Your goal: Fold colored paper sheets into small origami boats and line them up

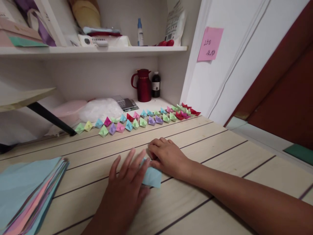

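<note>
A small light-blue piece of paper (153,178) lies on the wooden table, partly covered by both hands. My left hand (128,179) is spread over its left side, fingers apart and slightly blurred. At its upper edge, my right hand (167,156) rests on the table with fingers curled, the thumb on the paper. What lies under the curled fingers is hidden. Beyond the hands, small folded paper boats (143,122) in several colours stand in two rows along the table's back edge.
A stack of coloured paper (31,186) lies at the left. Behind the boats is a white shelf (110,52) with a red jug (143,85), a dark bottle (156,85) and a plastic bag (101,110). A black bracket (52,119) reaches the table at the back left.
</note>
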### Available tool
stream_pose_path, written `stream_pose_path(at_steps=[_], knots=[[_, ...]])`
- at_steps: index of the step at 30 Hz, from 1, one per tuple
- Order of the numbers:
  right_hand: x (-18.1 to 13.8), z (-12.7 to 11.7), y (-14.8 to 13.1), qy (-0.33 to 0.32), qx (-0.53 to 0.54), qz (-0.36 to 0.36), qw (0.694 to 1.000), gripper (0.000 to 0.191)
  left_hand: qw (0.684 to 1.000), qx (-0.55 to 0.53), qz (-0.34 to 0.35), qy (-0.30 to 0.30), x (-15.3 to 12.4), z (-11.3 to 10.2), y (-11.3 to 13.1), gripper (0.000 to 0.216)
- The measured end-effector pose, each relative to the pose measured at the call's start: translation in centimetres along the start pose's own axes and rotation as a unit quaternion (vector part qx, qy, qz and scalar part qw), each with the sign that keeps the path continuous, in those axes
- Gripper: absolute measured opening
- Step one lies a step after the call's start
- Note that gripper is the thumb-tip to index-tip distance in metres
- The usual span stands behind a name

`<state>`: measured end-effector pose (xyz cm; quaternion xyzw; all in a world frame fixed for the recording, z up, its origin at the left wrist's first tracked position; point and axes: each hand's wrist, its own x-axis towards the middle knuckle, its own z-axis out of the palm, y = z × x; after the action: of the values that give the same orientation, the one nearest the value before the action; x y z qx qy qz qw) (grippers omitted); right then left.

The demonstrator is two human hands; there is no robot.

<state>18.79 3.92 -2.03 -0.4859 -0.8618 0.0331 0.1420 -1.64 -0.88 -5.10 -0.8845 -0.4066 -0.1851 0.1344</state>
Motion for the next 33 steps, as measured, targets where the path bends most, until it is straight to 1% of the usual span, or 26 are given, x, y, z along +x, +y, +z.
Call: stream_pose_path(at_steps=[2, 4, 7, 9, 11, 12, 14, 16, 19, 21, 23, 25, 27, 29, 31, 33], knots=[[0.1, -0.1, 0.2, 0.002, 0.006, 0.005, 1.0, 0.02, 0.997, 0.0, 0.053, -0.051, 0.0, -0.1, 0.0, 0.064], [0.3, -0.5, 0.9, -0.005, 0.025, 0.009, 1.0, 0.023, 0.994, -0.007, 0.058, -0.097, -0.1, -0.2, 0.0, 0.062], [0.6, -1.3, 2.8, -0.023, 0.05, 0.037, 0.998, 0.031, 0.987, -0.011, 0.025, -0.158, -0.2, -0.6, 0.2, 0.058], [0.8, -1.8, 4.0, -0.025, 0.055, 0.067, 0.996, 0.029, 0.982, -0.015, 0.005, -0.189, -0.2, -1.0, 0.4, 0.057], [0.8, -1.9, 4.6, -0.023, 0.086, 0.088, 0.992, 0.02, 0.977, -0.018, -0.009, -0.21, 0.0, -1.4, 0.6, 0.056], [0.7, -1.9, 4.6, -0.024, 0.113, 0.089, 0.989, 0.018, 0.976, -0.02, -0.016, -0.217, 0.1, -1.6, 0.7, 0.056], [0.6, -1.7, 4.1, -0.035, 0.155, 0.067, 0.985, 0.023, 0.972, -0.023, -0.031, -0.23, 0.2, -1.9, 0.9, 0.056], [0.6, -1.6, 3.5, -0.049, 0.145, 0.041, 0.987, 0.028, 0.968, -0.026, -0.048, -0.245, 0.3, -2.1, 1.1, 0.057], [0.5, -2.0, 3.2, -0.074, 0.1, 0.042, 0.991, 0.026, 0.961, -0.034, -0.069, -0.267, 0.1, -2.7, 1.4, 0.058], [0.6, -2.3, 3.5, -0.093, 0.101, 0.045, 0.99, 0.022, 0.958, -0.04, -0.078, -0.272, -0.2, -3.0, 1.6, 0.058], [0.6, -2.3, 3.8, -0.097, 0.11, 0.038, 0.988, 0.021, 0.962, -0.042, -0.082, -0.256, -0.4, -3.0, 1.6, 0.058], [0.6, -1.9, 4.1, -0.075, 0.121, 0.041, 0.989, 0.019, 0.969, -0.042, -0.078, -0.23, -0.6, -2.7, 1.4, 0.059], [0.6, -1.3, 4.0, -0.034, 0.142, 0.06, 0.988, 0.01, 0.975, -0.044, -0.067, -0.209, -0.8, -2.3, 1.2, 0.059], [0.7, -0.8, 3.6, -0.012, 0.163, 0.066, 0.984, 0.015, 0.978, -0.049, -0.051, -0.196, -0.9, -1.9, 1.0, 0.058], [0.7, -0.6, 3.1, -0.014, 0.174, 0.046, 0.984, 0.021, 0.981, -0.052, -0.044, -0.18, -0.8, -1.7, 0.9, 0.056], [0.6, -0.7, 2.5, -0.025, 0.173, 0.023, 0.984, 0.026, 0.984, -0.051, -0.054, -0.163, -0.7, -1.6, 1.0, 0.054]])
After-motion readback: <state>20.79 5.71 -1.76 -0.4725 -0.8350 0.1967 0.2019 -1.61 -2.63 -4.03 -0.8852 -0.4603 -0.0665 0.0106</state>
